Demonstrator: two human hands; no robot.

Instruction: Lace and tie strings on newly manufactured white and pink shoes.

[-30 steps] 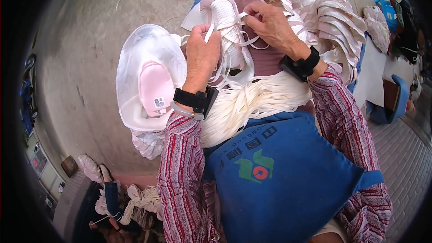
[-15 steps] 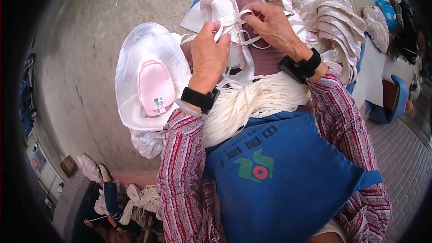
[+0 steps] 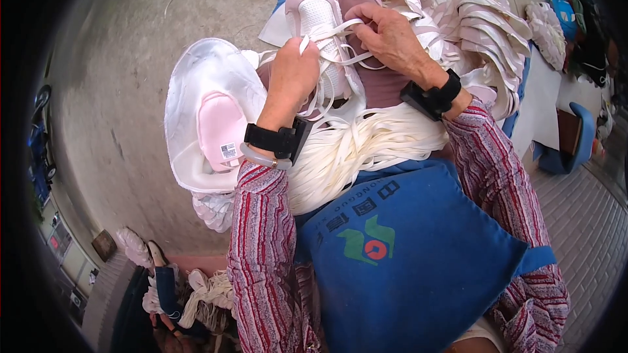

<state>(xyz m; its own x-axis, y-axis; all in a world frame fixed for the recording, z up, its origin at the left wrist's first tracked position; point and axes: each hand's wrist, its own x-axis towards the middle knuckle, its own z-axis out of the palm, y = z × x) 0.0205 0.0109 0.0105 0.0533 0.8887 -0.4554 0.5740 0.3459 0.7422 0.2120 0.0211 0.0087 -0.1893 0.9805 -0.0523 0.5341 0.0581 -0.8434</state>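
Left hand (image 3: 294,72): we close it on a white lace (image 3: 325,34).
Right hand (image 3: 390,36): we pinch the same lace over the shoe.
Shoe (image 3: 320,16): pink and white, on our lap, above the bundle of laces (image 3: 353,150).

Both forearms reach forward from the lower edge, in striped sleeves with a black band at each wrist. The left hand (image 3: 296,73) is curled, fingers pinched shut. The right hand (image 3: 391,38) lies palm down, fingers bent and pinching, close beside the left.

Small white label (image 3: 228,151) on pink insole (print perhaps black, blurred).
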